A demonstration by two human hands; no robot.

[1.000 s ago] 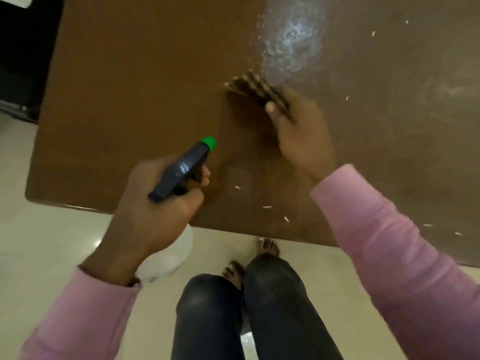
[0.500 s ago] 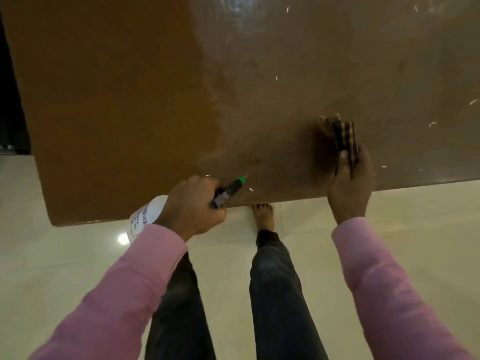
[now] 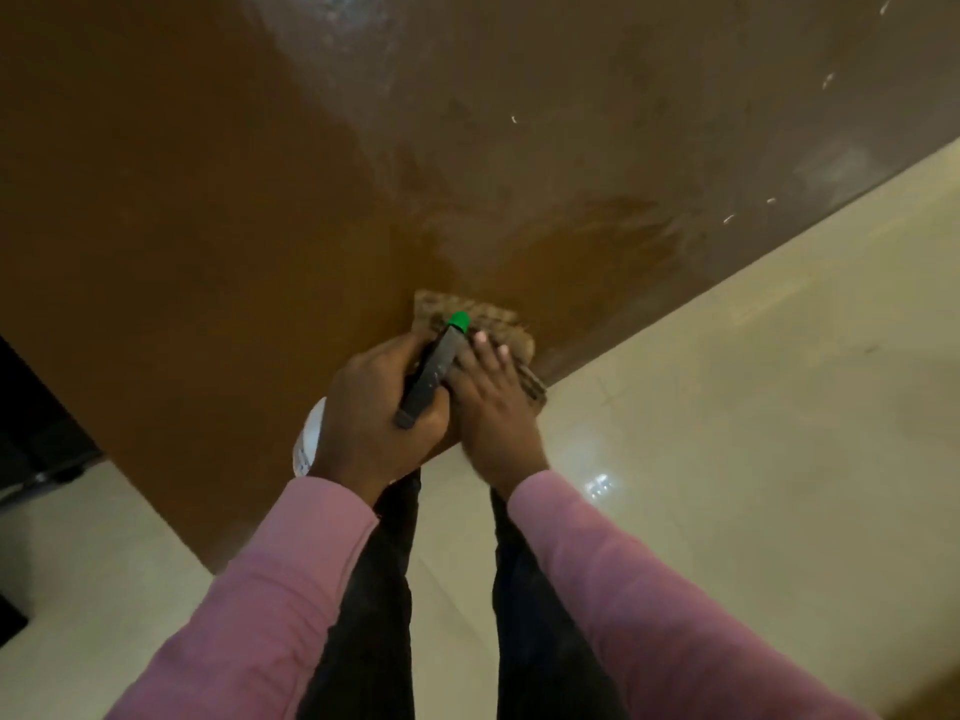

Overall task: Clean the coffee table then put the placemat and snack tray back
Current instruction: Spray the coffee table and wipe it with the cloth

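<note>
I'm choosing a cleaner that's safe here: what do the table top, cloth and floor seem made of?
Table top: brown wood or wood-look laminate, smooth semi-gloss; it mirrors light and shows wet smears. Cloth: woven fabric, matte, with a checked weave and a fuzzy edge. Floor: probably glazed tile, pale and glossy; a sharp glint and faint joint lines show.

No wording can be read. The only print in sight, a few dark marks on the white body of the spray bottle (image 3: 431, 374), is too small and blurred to make out. It sits low beside the left hand (image 3: 371, 407), at the coffee table's (image 3: 208, 200) near edge.
</note>
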